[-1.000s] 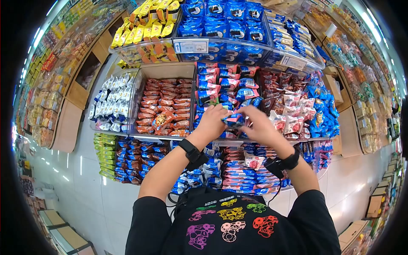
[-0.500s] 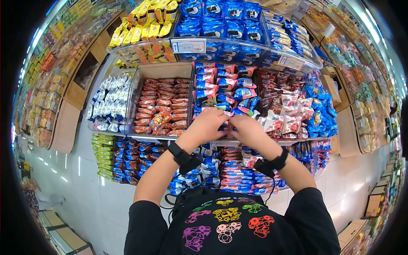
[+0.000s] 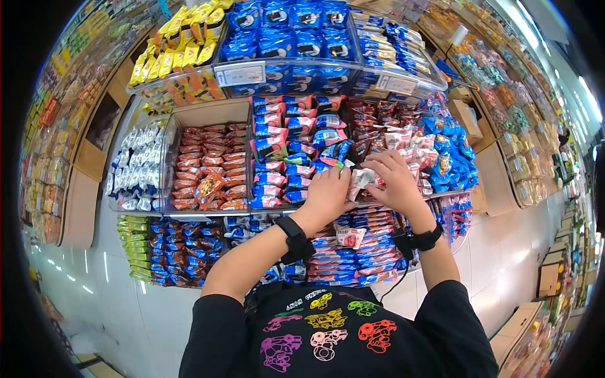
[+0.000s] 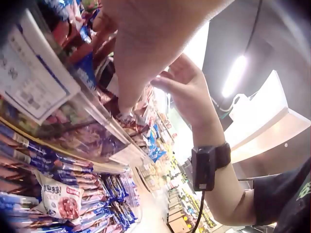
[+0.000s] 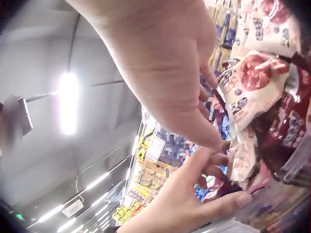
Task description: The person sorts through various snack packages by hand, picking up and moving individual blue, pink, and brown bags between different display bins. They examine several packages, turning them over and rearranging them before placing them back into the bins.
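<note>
Both of my hands meet at the front of a middle-tier bin in the head view. My right hand (image 3: 396, 181) grips a white-and-pink snack packet (image 3: 361, 181), fingers bent over its top and thumb at its near side. Close on its left, my left hand (image 3: 329, 192) reaches down with fingers extended, fingertips right at the packet's edge and beside blue-and-pink packets (image 3: 268, 179). In the right wrist view, the left hand's thumb and fingers spread around a small white packet (image 5: 243, 159). A larger white-and-red packet (image 5: 255, 82) lies by the right hand's fingers.
Brown packets (image 3: 230, 160), white-and-blue packets (image 3: 135, 157) and blue packets (image 3: 450, 160) fill neighbouring bins. A clear-walled upper tier holds big blue packets (image 3: 277, 44) and yellow packets (image 3: 176, 53). A price card (image 3: 241, 74) hangs there. One loose white packet (image 3: 350, 237) lies on the lower tier.
Both hands held a blue packet, then pressed down in the blue-and-pink bin. Now they are farther right along the display, at a white-and-pink packet. The head view has shifted right.
</note>
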Action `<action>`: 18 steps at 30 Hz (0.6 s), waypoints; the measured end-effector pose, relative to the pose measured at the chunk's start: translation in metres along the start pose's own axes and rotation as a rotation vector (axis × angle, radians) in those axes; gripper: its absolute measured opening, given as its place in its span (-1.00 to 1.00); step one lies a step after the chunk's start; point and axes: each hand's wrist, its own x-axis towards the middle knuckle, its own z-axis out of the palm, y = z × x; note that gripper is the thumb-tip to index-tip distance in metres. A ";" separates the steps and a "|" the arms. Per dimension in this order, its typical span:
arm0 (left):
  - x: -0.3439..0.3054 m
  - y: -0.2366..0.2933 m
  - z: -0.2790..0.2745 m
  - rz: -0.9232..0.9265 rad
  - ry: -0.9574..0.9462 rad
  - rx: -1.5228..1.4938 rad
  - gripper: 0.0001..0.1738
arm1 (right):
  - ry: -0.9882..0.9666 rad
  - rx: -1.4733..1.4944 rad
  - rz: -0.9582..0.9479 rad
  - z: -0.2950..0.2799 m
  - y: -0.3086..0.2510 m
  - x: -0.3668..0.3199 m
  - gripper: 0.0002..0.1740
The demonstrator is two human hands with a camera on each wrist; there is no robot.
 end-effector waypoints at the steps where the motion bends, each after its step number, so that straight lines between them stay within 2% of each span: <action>1: 0.002 0.002 0.002 0.011 -0.001 -0.001 -0.21 | 0.041 -0.088 0.030 0.000 0.001 -0.006 -0.56; 2: 0.004 0.002 0.001 -0.027 -0.015 -0.052 -0.28 | 0.068 -0.103 -0.014 0.007 0.012 -0.016 -0.59; 4: 0.006 -0.001 -0.007 -0.108 -0.022 -0.147 -0.44 | 0.087 -0.062 0.019 0.019 0.021 -0.030 -0.60; 7: 0.006 -0.021 -0.017 -0.079 0.185 -0.340 -0.63 | 0.127 -0.024 0.023 0.030 0.028 -0.041 -0.60; 8: 0.007 -0.022 -0.026 -0.132 0.219 -0.408 -0.70 | 0.140 -0.031 0.003 0.032 0.028 -0.043 -0.60; 9: 0.005 -0.026 -0.040 -0.286 0.071 -0.420 -0.75 | 0.152 -0.038 -0.017 0.034 0.029 -0.044 -0.59; 11: 0.000 -0.042 -0.038 -0.441 0.204 -0.663 -0.74 | 0.173 -0.023 -0.044 0.033 0.030 -0.045 -0.56; 12: -0.001 -0.033 -0.044 -0.471 0.289 -0.875 -0.72 | 0.247 0.032 -0.035 0.030 0.025 -0.045 -0.53; 13: -0.005 -0.022 -0.052 -0.464 0.288 -0.863 -0.72 | 0.321 0.084 -0.025 0.025 0.019 -0.046 -0.49; 15: -0.009 0.008 -0.061 -0.601 0.138 -1.164 -0.67 | 0.372 0.408 0.115 0.000 0.000 -0.051 -0.39; 17: -0.011 0.031 -0.048 -0.449 -0.005 -1.039 -0.64 | 0.338 1.099 0.305 0.011 -0.003 -0.066 -0.39; 18: -0.006 0.047 -0.041 -0.309 0.002 -0.960 -0.64 | 0.248 1.022 0.387 0.006 0.002 -0.077 -0.42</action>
